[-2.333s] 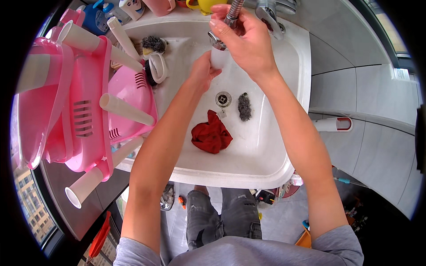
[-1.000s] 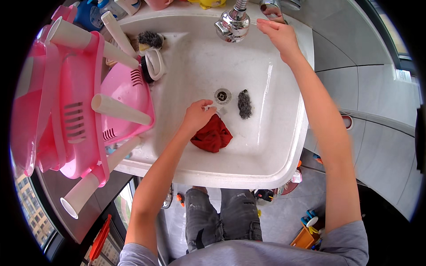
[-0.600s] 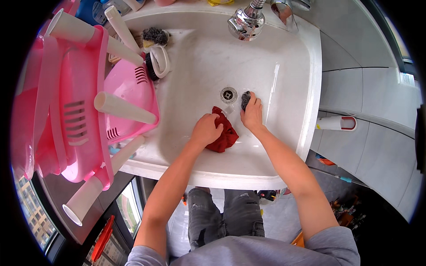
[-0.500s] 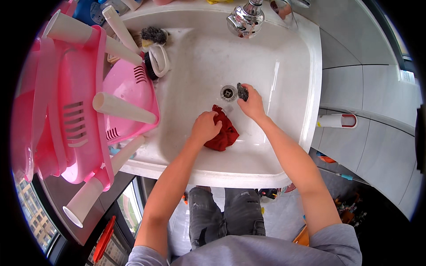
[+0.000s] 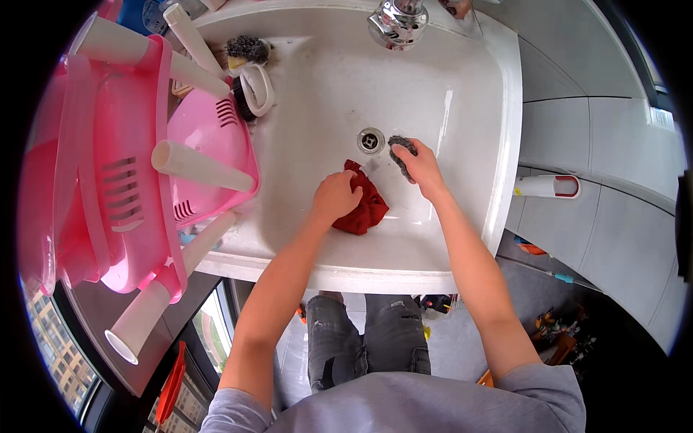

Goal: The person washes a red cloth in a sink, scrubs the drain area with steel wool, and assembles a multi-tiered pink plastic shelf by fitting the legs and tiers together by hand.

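A dark red cloth lies crumpled on the floor of the white sink, on the near side of the round metal drain. My left hand grips its left side with bent fingers. In my right hand is a dark grey scouring pad, pinched between thumb and fingers just right of the drain. A small translucent patch shows on the basin between drain and cloth; I cannot make out what it is.
Pink plastic shelves with white tubes crowd the left side. A white-handled brush and another grey scourer rest on the sink's left ledge. The chrome faucet overhangs the far end.
My right hand has drawn the scouring pad slightly right and nearer to me, away from the drain, and more of the pad shows. My left hand stays on the cloth. The view has shifted slightly.
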`<state>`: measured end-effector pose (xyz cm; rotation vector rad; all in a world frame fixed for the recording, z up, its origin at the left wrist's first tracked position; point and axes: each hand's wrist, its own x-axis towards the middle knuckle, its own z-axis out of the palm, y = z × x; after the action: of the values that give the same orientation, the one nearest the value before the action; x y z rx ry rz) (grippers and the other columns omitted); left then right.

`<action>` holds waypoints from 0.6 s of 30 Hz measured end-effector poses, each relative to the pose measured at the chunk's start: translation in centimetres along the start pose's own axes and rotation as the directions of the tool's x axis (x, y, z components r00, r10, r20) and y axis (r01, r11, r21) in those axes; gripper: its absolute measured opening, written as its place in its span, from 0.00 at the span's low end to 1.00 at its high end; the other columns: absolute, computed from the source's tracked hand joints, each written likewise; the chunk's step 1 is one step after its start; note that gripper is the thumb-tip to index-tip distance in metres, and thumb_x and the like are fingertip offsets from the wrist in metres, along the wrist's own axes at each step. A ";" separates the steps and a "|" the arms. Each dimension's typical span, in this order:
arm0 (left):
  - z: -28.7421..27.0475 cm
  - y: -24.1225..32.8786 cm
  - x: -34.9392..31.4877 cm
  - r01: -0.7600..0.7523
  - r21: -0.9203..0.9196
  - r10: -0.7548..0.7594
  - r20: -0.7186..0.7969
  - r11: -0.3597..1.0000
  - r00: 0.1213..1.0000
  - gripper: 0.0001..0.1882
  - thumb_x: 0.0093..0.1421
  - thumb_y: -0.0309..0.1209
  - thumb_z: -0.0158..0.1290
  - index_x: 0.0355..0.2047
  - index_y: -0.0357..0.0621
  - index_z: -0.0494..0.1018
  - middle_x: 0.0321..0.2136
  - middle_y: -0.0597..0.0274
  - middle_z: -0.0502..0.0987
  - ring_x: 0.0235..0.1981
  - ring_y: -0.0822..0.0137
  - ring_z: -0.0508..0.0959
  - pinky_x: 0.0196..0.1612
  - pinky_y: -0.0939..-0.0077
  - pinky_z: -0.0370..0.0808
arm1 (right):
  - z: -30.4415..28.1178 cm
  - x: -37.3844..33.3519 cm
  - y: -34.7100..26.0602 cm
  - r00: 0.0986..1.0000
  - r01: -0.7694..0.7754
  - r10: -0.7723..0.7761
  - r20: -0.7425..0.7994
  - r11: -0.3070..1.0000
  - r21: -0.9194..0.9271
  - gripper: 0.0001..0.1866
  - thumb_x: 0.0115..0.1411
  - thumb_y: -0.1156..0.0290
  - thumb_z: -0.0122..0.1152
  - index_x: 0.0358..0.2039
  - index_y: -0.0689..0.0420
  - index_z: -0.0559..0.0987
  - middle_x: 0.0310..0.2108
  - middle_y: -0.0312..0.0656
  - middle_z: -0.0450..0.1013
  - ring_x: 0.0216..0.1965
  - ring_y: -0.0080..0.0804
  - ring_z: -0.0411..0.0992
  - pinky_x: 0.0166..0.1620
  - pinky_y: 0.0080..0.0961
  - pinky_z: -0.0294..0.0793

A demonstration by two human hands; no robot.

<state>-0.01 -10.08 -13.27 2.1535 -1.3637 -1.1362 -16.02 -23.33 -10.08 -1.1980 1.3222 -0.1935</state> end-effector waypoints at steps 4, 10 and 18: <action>0.3 -0.5 -0.6 0.008 0.057 -0.008 0.010 0.998 1.000 0.19 0.53 0.36 0.55 0.43 0.38 0.74 0.38 0.46 0.78 0.42 0.48 0.76 0.46 0.60 0.73 | -1.8 -0.3 -3.1 0.922 -0.085 -0.192 0.336 0.745 0.661 0.18 0.61 0.60 0.55 0.45 0.60 0.73 0.23 0.34 0.68 0.21 0.23 0.63 0.20 0.17 0.58; -0.5 0.5 1.1 0.029 0.024 -0.030 0.036 0.999 0.999 0.18 0.52 0.36 0.55 0.42 0.39 0.75 0.36 0.47 0.78 0.41 0.49 0.76 0.46 0.59 0.73 | -0.6 4.7 2.1 0.966 0.109 -0.214 -0.142 0.843 -0.526 0.18 0.51 0.64 0.61 0.41 0.59 0.78 0.33 0.53 0.77 0.37 0.47 0.76 0.41 0.36 0.74; -0.3 0.2 -0.1 0.031 0.044 -0.034 0.061 0.999 0.998 0.18 0.53 0.36 0.54 0.42 0.39 0.74 0.36 0.47 0.78 0.40 0.49 0.77 0.45 0.59 0.73 | -3.1 0.2 -6.9 0.968 0.188 -0.218 0.125 0.958 0.216 0.20 0.52 0.61 0.66 0.41 0.61 0.78 0.22 0.38 0.74 0.25 0.20 0.70 0.31 0.21 0.70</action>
<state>0.09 -10.14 -12.96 2.1954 -1.3960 -1.2055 -15.06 -28.23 -4.39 -1.1501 1.0232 -0.3724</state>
